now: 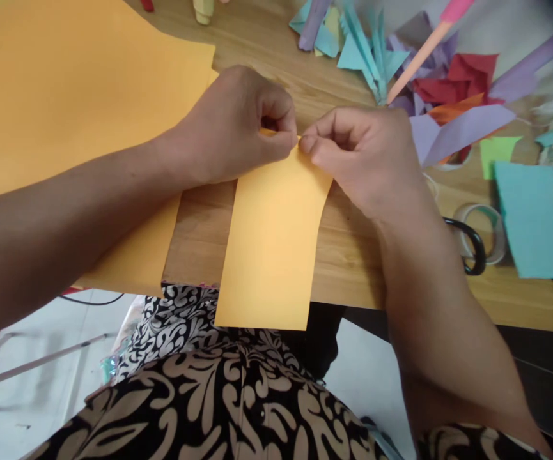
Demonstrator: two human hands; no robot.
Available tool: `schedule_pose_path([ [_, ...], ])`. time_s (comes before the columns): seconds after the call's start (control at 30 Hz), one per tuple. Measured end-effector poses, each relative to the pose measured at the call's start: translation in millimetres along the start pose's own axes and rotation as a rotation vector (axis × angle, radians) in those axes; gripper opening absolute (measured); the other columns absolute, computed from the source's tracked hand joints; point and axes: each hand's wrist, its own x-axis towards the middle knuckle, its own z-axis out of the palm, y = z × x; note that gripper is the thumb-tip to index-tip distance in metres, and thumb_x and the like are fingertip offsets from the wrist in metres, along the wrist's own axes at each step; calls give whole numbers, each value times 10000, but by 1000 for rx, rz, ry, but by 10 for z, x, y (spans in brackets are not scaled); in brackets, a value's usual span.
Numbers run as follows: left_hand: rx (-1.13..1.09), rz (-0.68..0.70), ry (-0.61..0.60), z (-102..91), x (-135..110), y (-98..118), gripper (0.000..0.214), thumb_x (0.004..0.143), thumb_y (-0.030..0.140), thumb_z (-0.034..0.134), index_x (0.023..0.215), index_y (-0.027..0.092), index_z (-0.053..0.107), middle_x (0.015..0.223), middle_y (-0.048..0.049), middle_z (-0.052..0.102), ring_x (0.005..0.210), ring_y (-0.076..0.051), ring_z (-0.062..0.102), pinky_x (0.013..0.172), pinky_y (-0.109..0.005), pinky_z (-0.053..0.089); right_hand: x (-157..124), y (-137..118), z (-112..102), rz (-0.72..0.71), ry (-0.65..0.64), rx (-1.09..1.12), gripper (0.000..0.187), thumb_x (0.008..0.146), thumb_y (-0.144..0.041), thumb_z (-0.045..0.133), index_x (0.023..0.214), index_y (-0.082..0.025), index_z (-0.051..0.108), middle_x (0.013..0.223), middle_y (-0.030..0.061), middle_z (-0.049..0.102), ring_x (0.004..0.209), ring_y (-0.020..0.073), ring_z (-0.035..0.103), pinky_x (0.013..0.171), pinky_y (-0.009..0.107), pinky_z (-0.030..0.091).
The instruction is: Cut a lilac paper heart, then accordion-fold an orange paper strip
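A strip of yellow-orange paper [273, 249] hangs from my fingers, its lower end reaching past the table's front edge. My left hand [252, 124] pinches its top edge between thumb and forefinger. Close beside it, my right hand [353, 150] pinches the same edge at the right, the fingertips of both hands nearly touching. Whether the edge is folded or torn there is hidden by the fingers. Under and beyond my left forearm lies a large sheet of the same yellow-orange paper [75, 83].
Right of my hands are crumpled purple, red and blue paper pieces [468, 76], a roll of tape [497, 236], a black scissors-like handle [475, 249] and a folded turquoise paper [539, 223]. Rolled paper sticks, one peach and pink [422, 61], lean at the back. The wooden table [353, 255] ends near my body.
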Motion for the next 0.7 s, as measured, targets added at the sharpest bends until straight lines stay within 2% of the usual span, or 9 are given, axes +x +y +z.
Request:
schedule_pose_path([
  [0.23, -115, -89, -20, -58, 46, 10, 127, 756, 191, 587, 685, 136, 676, 651, 31, 605, 644, -89, 480, 603, -232, 336, 4, 20, -69, 34, 15, 51, 97, 786, -182, 680, 714, -169, 744, 638, -46, 616, 579, 73, 467, 554, 237, 345],
  [0.4, -97, -154, -28, -112, 44, 50, 126, 788, 150, 612, 691, 112, 681, 624, 54, 563, 621, -42, 414, 606, -222, 325, 6, 48, -119, 62, 36, 42, 99, 758, -159, 689, 681, -181, 746, 626, -43, 623, 579, 69, 469, 542, 232, 348],
  [0.57, -70, -182, -93, -156, 44, 39, 338, 864, 346, 513, 782, 78, 702, 671, 74, 559, 654, -8, 405, 653, -204, 336, 11, 69, -157, 74, 30, 36, 114, 783, -172, 670, 706, -168, 753, 629, -70, 619, 594, 52, 506, 581, 222, 363],
  [0.63, -113, -170, -71, -156, 46, 19, 296, 849, 327, 549, 743, 91, 692, 645, 68, 552, 628, -10, 395, 615, -186, 323, 14, 80, -170, 79, 33, 61, 103, 781, -158, 674, 716, -165, 754, 624, -72, 624, 580, 55, 521, 578, 228, 370],
  [0.7, -167, -167, -26, -148, 45, 2, 178, 813, 225, 615, 694, 109, 679, 606, 66, 537, 592, -13, 378, 567, -182, 296, 20, 105, -184, 76, 37, 86, 89, 776, -142, 682, 729, -161, 756, 610, -74, 617, 564, 53, 515, 570, 233, 364],
])
